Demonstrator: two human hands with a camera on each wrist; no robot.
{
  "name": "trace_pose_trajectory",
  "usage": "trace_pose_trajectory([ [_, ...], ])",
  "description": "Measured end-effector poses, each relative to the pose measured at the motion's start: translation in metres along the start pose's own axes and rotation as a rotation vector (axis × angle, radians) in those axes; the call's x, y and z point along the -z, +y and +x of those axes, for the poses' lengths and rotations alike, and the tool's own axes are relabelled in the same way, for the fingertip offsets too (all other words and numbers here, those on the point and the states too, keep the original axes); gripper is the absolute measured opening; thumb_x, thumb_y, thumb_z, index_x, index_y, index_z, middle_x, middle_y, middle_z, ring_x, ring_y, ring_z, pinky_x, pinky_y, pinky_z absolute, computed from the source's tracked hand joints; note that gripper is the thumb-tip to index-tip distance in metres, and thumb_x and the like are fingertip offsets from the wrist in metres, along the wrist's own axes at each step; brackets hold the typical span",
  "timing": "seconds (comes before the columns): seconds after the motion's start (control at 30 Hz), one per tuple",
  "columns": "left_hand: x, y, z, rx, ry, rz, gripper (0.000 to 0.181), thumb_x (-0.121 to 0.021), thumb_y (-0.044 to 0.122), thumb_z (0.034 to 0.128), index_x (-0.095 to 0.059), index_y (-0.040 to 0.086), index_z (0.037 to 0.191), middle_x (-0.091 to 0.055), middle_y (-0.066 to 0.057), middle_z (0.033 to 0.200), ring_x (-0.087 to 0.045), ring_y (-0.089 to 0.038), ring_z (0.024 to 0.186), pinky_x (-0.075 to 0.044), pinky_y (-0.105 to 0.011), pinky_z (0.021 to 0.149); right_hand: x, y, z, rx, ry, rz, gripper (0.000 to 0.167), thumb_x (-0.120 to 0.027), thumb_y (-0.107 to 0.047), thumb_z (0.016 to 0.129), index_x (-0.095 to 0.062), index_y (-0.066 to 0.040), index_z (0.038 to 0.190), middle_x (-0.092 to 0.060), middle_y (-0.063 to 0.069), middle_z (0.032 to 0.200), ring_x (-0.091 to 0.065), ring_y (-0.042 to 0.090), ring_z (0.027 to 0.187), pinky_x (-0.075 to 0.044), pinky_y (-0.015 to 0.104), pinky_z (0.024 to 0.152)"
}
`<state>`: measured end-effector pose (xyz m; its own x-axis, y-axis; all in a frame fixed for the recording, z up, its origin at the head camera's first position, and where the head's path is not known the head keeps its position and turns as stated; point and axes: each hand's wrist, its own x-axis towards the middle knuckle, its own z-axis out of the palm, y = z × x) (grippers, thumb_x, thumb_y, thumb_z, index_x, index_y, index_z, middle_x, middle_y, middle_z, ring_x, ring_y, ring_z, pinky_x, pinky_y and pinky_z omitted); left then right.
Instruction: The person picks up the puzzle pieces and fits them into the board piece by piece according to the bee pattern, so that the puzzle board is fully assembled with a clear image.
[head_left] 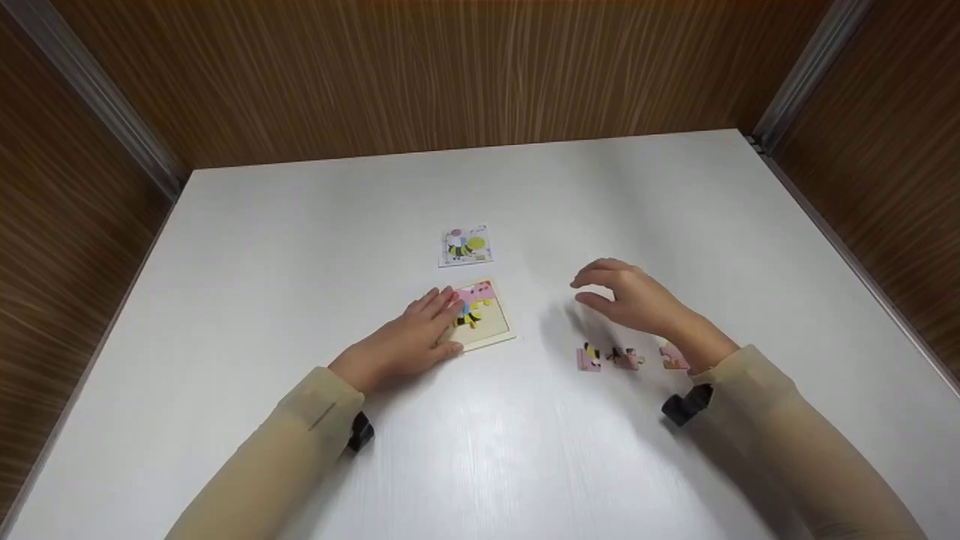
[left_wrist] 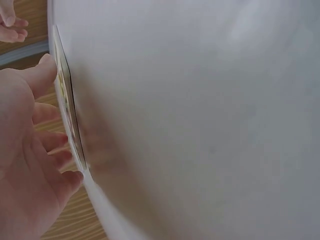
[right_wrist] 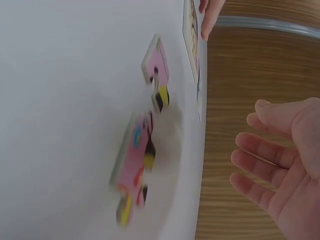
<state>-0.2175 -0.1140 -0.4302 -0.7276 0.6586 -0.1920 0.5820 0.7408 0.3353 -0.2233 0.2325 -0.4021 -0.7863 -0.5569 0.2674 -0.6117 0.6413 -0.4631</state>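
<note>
My left hand (head_left: 409, 339) lies with its fingers extended over the left side of a shallow square puzzle tray (head_left: 495, 331). Fitted pieces fill the tray's upper part with pink and a yellow-and-black bee picture; the lower right shows its bare base. My hand hides the left part. Above the table my right hand (head_left: 637, 301) hovers, fingers loosely bent and nothing between them. Below it lie loose pink jigsaw pieces: a left piece (head_left: 589, 360), a middle piece (head_left: 627, 358) and a right piece (head_left: 673, 356) partly covered by the wrist. The right wrist view shows a pink piece (right_wrist: 156, 62) lying flat.
A square bee picture card (head_left: 466, 247) lies just beyond the tray on the white table (head_left: 315, 247). Wood-grain panels (head_left: 465, 75) stand behind the table and on both sides. A black wrist device (head_left: 686, 405) sits at the right sleeve.
</note>
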Motion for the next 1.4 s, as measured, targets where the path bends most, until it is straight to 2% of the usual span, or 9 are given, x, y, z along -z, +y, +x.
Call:
trace_pose_trajectory([
  [0.2,0.0,-0.003,-0.001,0.017,-0.024,-0.008,0.068,-0.042,0.045,0.0963,-0.017,0.01,0.149,-0.004,-0.007,0.155,-0.002,-0.027,0.141,-0.009,-0.041,0.112,0.016,0.02,-0.02,-0.061,0.034,-0.007,0.017,-0.064,-0.007,0.087,-0.069,-0.001,0.102,-0.064,0.009,0.105,-0.056,0.029,0.105,-0.046,0.045,0.083],
  [0.37,0.0,-0.005,-0.003,-0.001,-0.014,0.011,0.067,-0.042,0.043,0.0965,-0.019,0.008,0.149,-0.006,-0.01,0.155,-0.004,-0.029,0.141,-0.01,-0.042,0.112,0.028,0.036,-0.036,-0.176,0.02,-0.006,0.018,-0.064,-0.005,0.087,-0.068,0.001,0.103,-0.062,0.013,0.107,-0.055,0.032,0.105,-0.046,0.047,0.083],
  [0.67,-0.001,-0.006,-0.003,0.015,-0.011,-0.006,0.067,-0.045,0.045,0.0948,-0.022,0.012,0.148,-0.006,-0.006,0.155,-0.003,-0.026,0.141,-0.01,-0.042,0.111,0.036,0.055,-0.059,-0.393,-0.022,0.022,0.024,-0.061,-0.009,0.089,-0.064,0.002,0.11,-0.058,0.019,0.114,-0.051,0.035,0.109,-0.043,0.053,0.087],
  [0.8,-0.001,-0.006,-0.003,0.021,-0.006,-0.01,0.068,-0.046,0.046,0.0941,-0.022,0.014,0.149,-0.006,-0.005,0.155,-0.003,-0.026,0.141,-0.01,-0.043,0.111,0.036,0.061,-0.066,-0.444,-0.044,0.005,0.03,-0.065,-0.011,0.086,-0.062,0.003,0.112,-0.056,0.022,0.116,-0.049,0.038,0.111,-0.04,0.054,0.09],
  [1.03,-0.001,-0.007,-0.004,0.007,0.009,-0.017,0.067,-0.047,0.045,0.094,-0.023,0.013,0.148,-0.008,-0.006,0.155,-0.005,-0.028,0.141,-0.012,-0.046,0.111,0.036,0.069,-0.071,-0.421,-0.092,-0.035,0.037,-0.069,-0.012,0.082,-0.06,0.005,0.114,-0.053,0.025,0.118,-0.046,0.041,0.114,-0.036,0.055,0.094],
  [1.23,-0.003,-0.007,-0.003,-0.001,0.019,-0.006,0.067,-0.047,0.045,0.0939,-0.024,0.012,0.148,-0.01,-0.007,0.155,-0.007,-0.029,0.14,-0.013,-0.045,0.111,0.032,0.067,-0.07,-0.456,-0.146,-0.059,0.041,-0.072,-0.014,0.08,-0.059,0.005,0.115,-0.049,0.028,0.121,-0.041,0.044,0.116,-0.033,0.058,0.095],
  [1.4,-0.003,-0.005,-0.002,0.003,0.018,0.001,0.067,-0.046,0.045,0.094,-0.024,0.013,0.148,-0.01,-0.007,0.155,-0.006,-0.028,0.141,-0.013,-0.046,0.111,0.032,0.068,-0.07,-0.458,-0.149,-0.088,0.042,-0.072,-0.016,0.08,-0.06,0.006,0.115,-0.047,0.028,0.121,-0.04,0.044,0.116,-0.035,0.058,0.094],
])
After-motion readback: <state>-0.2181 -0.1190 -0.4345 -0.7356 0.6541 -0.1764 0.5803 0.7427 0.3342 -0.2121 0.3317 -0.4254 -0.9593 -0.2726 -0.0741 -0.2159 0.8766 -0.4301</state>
